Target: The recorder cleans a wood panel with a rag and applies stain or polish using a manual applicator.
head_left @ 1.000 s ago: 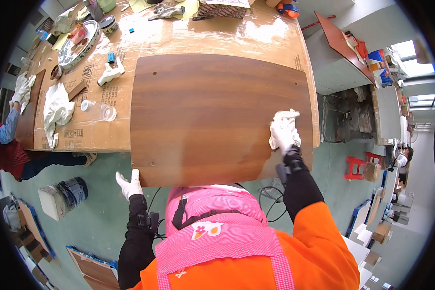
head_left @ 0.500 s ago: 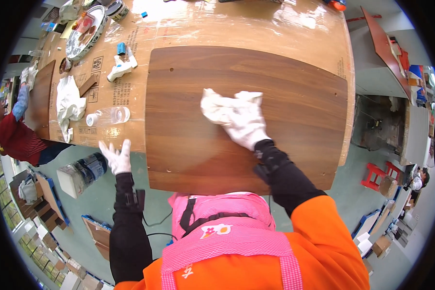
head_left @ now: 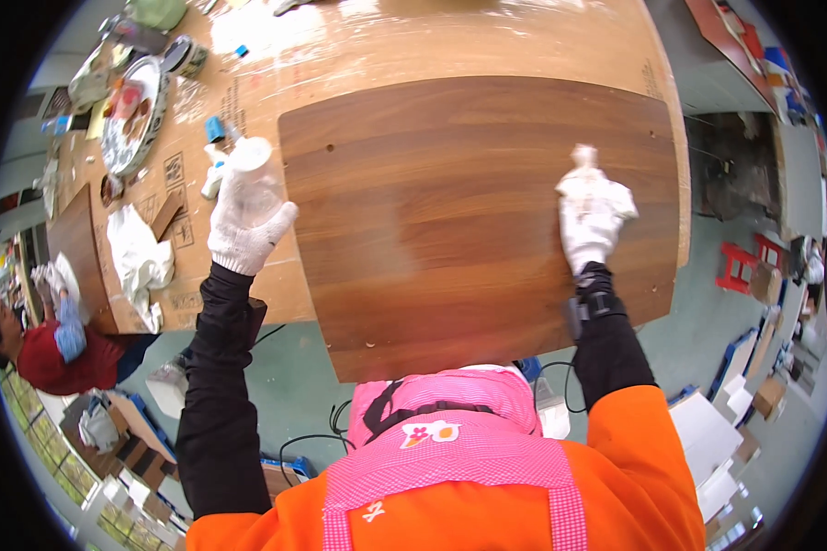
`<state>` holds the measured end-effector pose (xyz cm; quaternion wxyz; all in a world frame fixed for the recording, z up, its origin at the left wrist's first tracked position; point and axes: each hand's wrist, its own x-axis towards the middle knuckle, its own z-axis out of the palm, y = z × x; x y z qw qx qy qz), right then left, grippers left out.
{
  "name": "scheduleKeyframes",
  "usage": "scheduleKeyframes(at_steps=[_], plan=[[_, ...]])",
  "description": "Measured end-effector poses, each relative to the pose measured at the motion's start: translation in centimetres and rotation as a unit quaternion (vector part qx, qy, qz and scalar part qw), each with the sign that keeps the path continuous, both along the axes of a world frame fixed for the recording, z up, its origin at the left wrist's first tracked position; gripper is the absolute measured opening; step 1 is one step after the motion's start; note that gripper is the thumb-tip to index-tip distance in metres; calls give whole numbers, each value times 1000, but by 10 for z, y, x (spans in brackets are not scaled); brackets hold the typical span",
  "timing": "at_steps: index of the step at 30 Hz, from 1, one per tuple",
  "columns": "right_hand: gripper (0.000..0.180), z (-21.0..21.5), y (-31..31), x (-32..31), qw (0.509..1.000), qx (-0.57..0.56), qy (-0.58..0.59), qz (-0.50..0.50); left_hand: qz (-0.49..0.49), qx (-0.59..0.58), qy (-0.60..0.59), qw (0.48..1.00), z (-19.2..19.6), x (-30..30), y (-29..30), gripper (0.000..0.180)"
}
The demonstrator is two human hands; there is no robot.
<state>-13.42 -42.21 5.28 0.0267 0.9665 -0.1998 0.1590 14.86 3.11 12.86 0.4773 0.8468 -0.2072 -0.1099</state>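
Note:
A dark wood-grain board (head_left: 459, 211) with slightly curved edges lies flat before me. Both of my hands wear white gloves. My left hand (head_left: 241, 230) is closed around a clear plastic bottle (head_left: 252, 154), its white cap pointing away from me, over the table left of the board. Toward the board's right edge, my right hand (head_left: 588, 243) presses a bunched white cloth (head_left: 599, 195) onto the surface. A faint hazy patch shows on the left half of the board.
The table (head_left: 276, 92) is covered with cardboard and clear film. On its left are a crumpled white rag (head_left: 140, 253), a brown wood strip (head_left: 166, 216), a stained round tray (head_left: 110, 147), a jar (head_left: 185, 57) and a blue block (head_left: 214, 129). A co-worker (head_left: 60, 354) works at far left.
My left hand has taken up the bottle that lay on the table and moved forward with it. My right hand has slid the cloth rightward across the board.

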Motion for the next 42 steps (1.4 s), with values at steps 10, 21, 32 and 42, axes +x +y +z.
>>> scheduleKeyframes(at_steps=[10,21,32,42], plan=[[51,-18,35,11,991,54,-42,-114,-311,341,-68,885,26,-24,-195,57],[52,-17,36,12,991,46,-53,-111,-319,507,-52,799,26,-41,-244,63],[60,-19,35,10,991,58,-42,-111,-327,522,-84,783,35,-40,-235,56],[60,-20,35,10,991,54,-52,-110,-300,578,-60,756,45,-29,-195,59]])
